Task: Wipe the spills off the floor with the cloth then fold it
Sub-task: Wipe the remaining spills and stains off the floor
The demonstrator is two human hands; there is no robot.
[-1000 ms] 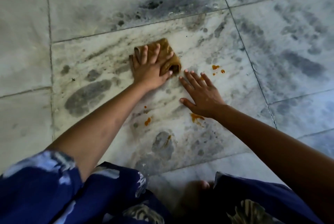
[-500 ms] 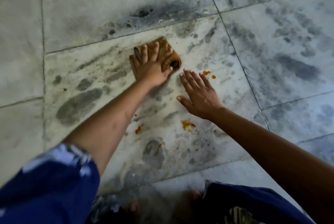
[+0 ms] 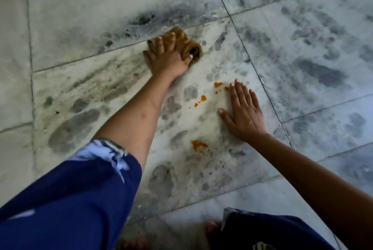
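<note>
A bunched brown cloth [image 3: 186, 41] lies on the marble floor near a tile joint, and my left hand [image 3: 168, 57] presses down on it with fingers spread over it. My right hand [image 3: 243, 111] rests flat on the floor to the right, fingers apart, holding nothing. Orange spills mark the tile: small drops [image 3: 218, 84] by my right fingertips, a blob [image 3: 202, 98] left of that hand, and a larger smear [image 3: 198, 145] nearer to me.
The floor is pale marble tile [image 3: 80, 17] with dark grey blotches and thin joints. My blue patterned sleeve [image 3: 70, 193] fills the lower left, blue clothing [image 3: 262, 229] the lower right. Bare toes [image 3: 211, 226] show at the bottom edge.
My left hand has pushed the cloth farther away, up to the tile joint. My right hand has slid right, uncovering orange drops beside it. The camera has leaned forward.
</note>
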